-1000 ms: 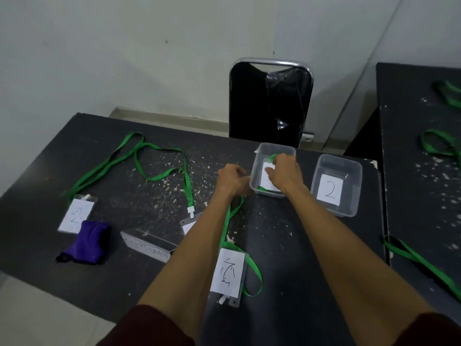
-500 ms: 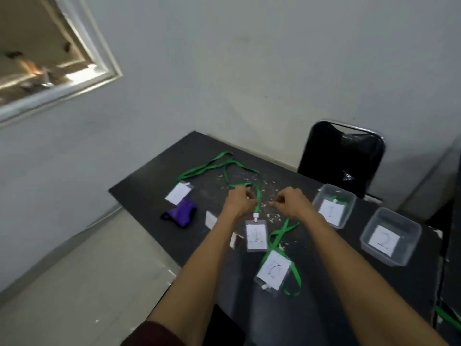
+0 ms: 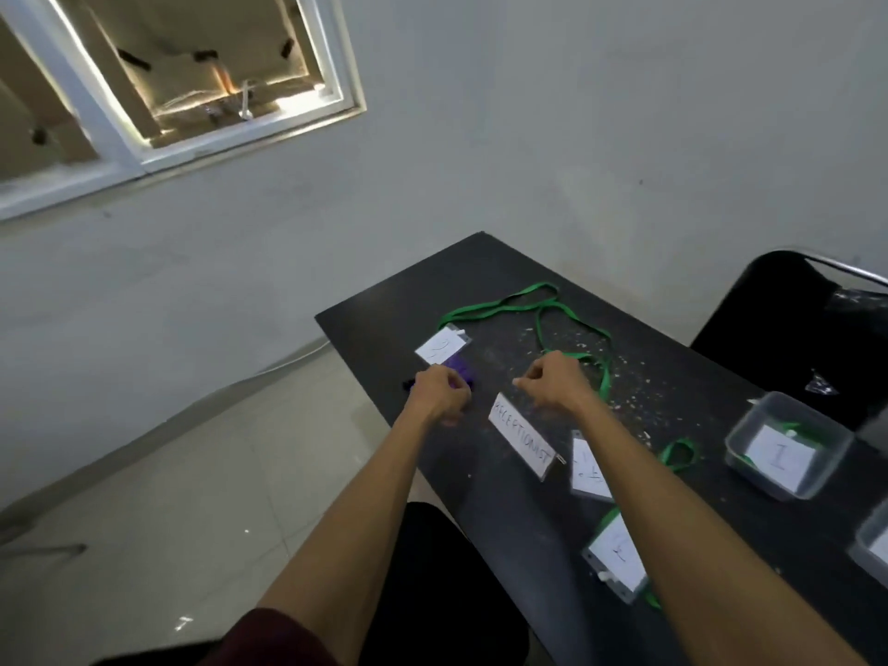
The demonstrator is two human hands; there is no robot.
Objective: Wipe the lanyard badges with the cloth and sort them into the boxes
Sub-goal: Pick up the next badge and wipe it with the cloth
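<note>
- The left hand (image 3: 439, 394) is down on the purple cloth (image 3: 463, 373) near the table's (image 3: 504, 502) edge. Its fingers are curled round the cloth, a grasp, I judge, to lift it for wiping.
- The right hand (image 3: 552, 383) hovers at 3 o'clock of the left, thumb and forefinger nipped together. Whether they hold anything I cannot tell (a green strap (image 3: 606, 377) passes just beside it).
- The badge marked 2 (image 3: 441, 349) lies flat at 12 o'clock of the left hand, just beside the cloth. It is a white card in a clear sleeve and looks next in line for wiping.
- Another badge (image 3: 588, 468) lies at 5 o'clock of the right hand, past the name sign (image 3: 521, 435). A third badge (image 3: 617, 555) lies nearer the person. Both are unsorted.
- The box marked 1 (image 3: 737, 437), at 4 o'clock, already holds one badge. A second box (image 3: 872, 545) shows at the frame's edge.
</note>
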